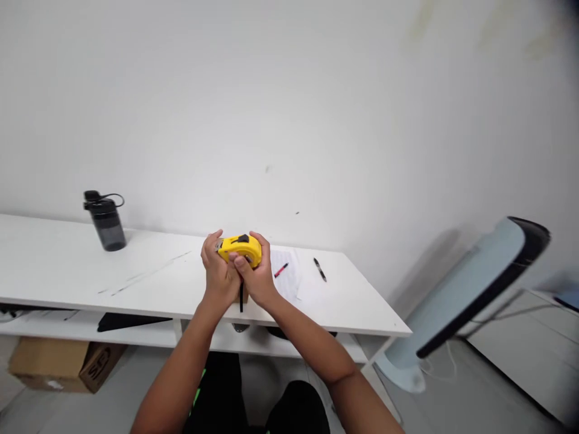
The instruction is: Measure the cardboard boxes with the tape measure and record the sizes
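A yellow tape measure (239,248) with a black button is held up over the white table (149,280) near its front edge. My left hand (218,271) grips its left end, by the metal tip. Around its right end my right hand (259,271) is closed, both thumbs meeting on the near side. A black strap hangs below the hands, in front of a small brown object mostly hidden by them. To the right, a red pen (281,270) lies on a printed paper (289,286), and a black pen (319,269) lies farther right.
A dark bottle (108,226) stands at the left against the wall. Under the table are a shelf with a black flat item (131,320) and a cardboard box (52,364). A tall light-blue and black appliance (465,289) stands at the right.
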Demonstrator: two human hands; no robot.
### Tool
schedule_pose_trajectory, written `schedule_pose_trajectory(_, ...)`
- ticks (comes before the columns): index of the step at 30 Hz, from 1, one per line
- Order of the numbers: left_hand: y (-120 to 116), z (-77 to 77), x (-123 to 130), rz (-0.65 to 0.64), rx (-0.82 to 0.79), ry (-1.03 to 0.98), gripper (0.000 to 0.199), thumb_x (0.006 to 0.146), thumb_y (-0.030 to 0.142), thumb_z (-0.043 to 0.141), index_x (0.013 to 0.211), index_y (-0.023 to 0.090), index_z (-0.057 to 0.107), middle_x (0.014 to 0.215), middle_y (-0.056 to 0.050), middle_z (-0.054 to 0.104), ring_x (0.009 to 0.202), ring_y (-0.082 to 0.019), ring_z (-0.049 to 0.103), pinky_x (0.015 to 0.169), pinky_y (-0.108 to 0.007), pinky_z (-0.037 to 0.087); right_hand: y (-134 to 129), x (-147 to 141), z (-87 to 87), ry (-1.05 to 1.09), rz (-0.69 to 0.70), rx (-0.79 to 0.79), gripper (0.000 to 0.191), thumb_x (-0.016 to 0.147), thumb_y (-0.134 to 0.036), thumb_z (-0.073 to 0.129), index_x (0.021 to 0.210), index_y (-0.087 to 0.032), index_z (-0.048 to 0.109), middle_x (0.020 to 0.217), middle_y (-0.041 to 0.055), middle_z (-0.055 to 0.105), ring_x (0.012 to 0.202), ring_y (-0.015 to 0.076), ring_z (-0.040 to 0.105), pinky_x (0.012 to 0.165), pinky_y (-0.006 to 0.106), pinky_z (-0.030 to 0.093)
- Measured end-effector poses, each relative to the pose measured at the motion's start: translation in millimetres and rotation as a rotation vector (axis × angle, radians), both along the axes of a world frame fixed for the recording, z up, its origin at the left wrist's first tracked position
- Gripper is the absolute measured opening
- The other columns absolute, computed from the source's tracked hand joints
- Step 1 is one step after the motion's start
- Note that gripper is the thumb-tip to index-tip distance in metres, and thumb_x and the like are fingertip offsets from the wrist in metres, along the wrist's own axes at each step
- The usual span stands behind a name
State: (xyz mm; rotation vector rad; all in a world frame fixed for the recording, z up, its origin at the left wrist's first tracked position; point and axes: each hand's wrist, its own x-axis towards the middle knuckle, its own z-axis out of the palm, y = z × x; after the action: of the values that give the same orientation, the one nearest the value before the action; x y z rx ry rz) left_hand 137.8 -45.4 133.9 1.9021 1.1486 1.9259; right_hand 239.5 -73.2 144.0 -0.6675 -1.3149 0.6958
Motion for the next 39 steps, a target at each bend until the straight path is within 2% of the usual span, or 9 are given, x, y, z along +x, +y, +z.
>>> schedule_pose_trajectory(3, 30.0, -10.2, -35.8, 0.106, -0.241, 0.071, 0.051, 0.095, 0.061, 0.033, 0.123, 0.024, 0.054, 0.135, -0.013, 0.053, 0.140, -0.031, 0.033, 0.117, -0.057, 0.021, 45.5, -7.9, 11.3, -0.196, -0.055, -0.024, 0.069, 0.074, -0.054, 0.074, 0.129, -0.024, 0.045, 0.121, 0.0074, 0.057, 0.104, 0.0214, 0.059, 0.094, 0.038, 0.050)
schedule_pose_trajectory(5, 43.7, -22.8, -50.9, 0.135, -0.394, 0.013, 0.049, 0.088, 0.060, 0.049, 0.122, 0.025, 0.055, 0.135, -0.013, 0.054, 0.140, -0.033, 0.034, 0.115, -0.058, 0.023, 77.4, -6.9, 13.3, -0.383, -0.020, -0.014, 0.060, 0.075, -0.050, 0.072, 0.123, -0.024, 0.049, 0.117, 0.0055, 0.059, 0.101, 0.0204, 0.059, 0.093, 0.037, 0.049)
schedule_pose_trajectory(7, 51.1, -39.1, -53.9, 0.018, -0.530, -0.118, 0.063, 0.080, 0.057, 0.064, 0.131, 0.025, 0.048, 0.139, -0.015, 0.051, 0.136, -0.034, 0.041, 0.110, -0.054, 0.034, 102.7, -4.1, 10.5, -0.547, 0.032, -0.049, 0.055, 0.078, -0.050, 0.068, 0.122, -0.024, 0.048, 0.112, 0.0038, 0.061, 0.097, 0.0198, 0.060, 0.090, 0.037, 0.049)
schedule_pose_trajectory(10, 54.5, -61.7, -42.5, -0.258, -0.638, -0.349, 0.064, 0.086, 0.050, 0.058, 0.141, 0.024, 0.037, 0.138, -0.015, 0.053, 0.121, -0.028, 0.058, 0.098, -0.043, 0.048, 123.0, -1.1, 2.0, -0.660, 0.056, -0.119, 0.053, 0.081, -0.051, 0.063, 0.125, -0.025, 0.047, 0.108, 0.0026, 0.062, 0.094, 0.0195, 0.060, 0.087, 0.038, 0.048)
schedule_pose_trajectory(12, 54.7, -69.7, -34.6, -0.267, -0.603, -0.406, 0.059, 0.090, 0.044, 0.053, 0.143, 0.025, 0.035, 0.141, -0.013, 0.052, 0.119, -0.025, 0.059, 0.098, -0.040, 0.048, 127.3, -0.9, -2.3, -0.682, 0.071, -0.133, 0.056, 0.080, -0.052, 0.063, 0.126, -0.025, 0.046, 0.108, 0.0021, 0.063, 0.094, 0.0194, 0.060, 0.087, 0.037, 0.048)
schedule_pose_trajectory(18, 54.0, -65.3, -36.6, -0.229, -0.556, -0.240, 0.061, 0.092, 0.039, 0.049, 0.150, 0.028, 0.035, 0.156, -0.007, 0.039, 0.141, -0.026, 0.041, 0.113, -0.042, 0.037, 125.0, -1.4, 1.2, -0.744, 0.057, -0.132, 0.056, 0.079, -0.052, 0.064, 0.126, -0.026, 0.048, 0.106, 0.0013, 0.065, 0.092, 0.0202, 0.060, 0.084, 0.037, 0.048)
schedule_pose_trajectory(22, 51.7, -62.8, -36.6, -0.161, -0.554, -0.244, 0.052, 0.094, 0.037, 0.045, 0.145, 0.026, 0.045, 0.151, -0.006, 0.047, 0.137, -0.026, 0.046, 0.111, -0.041, 0.041, 118.7, 7.4, 5.6, -0.806, 0.043, -0.114, 0.052, 0.079, -0.049, 0.065, 0.124, -0.027, 0.049, 0.108, 0.0020, 0.065, 0.094, 0.0214, 0.060, 0.084, 0.038, 0.048)
schedule_pose_trajectory(33, 63.0, -65.2, -32.3, -0.153, -0.525, -0.262, 0.044, 0.092, 0.032, 0.045, 0.133, 0.023, 0.058, 0.139, -0.007, 0.059, 0.127, -0.025, 0.055, 0.108, -0.041, 0.044, 56.9, 110.1, -17.0, -0.683, -0.137, -0.302, 0.051, 0.077, -0.049, 0.068, 0.119, -0.027, 0.050, 0.101, 0.0016, 0.062, 0.087, 0.0197, 0.060, 0.071, 0.034, 0.053)
schedule_pose_trajectory(39, 67.6, -66.5, -30.4, -0.160, -0.543, -0.300, 0.044, 0.091, 0.033, 0.047, 0.132, 0.023, 0.060, 0.137, -0.006, 0.061, 0.125, -0.026, 0.057, 0.105, -0.042, 0.046, 46.5, 123.9, -30.5, -0.568, -0.163, -0.347, 0.052, 0.076, -0.052, 0.068, 0.118, -0.027, 0.049, 0.100, 0.0012, 0.061, 0.085, 0.0191, 0.061, 0.063, 0.033, 0.055)
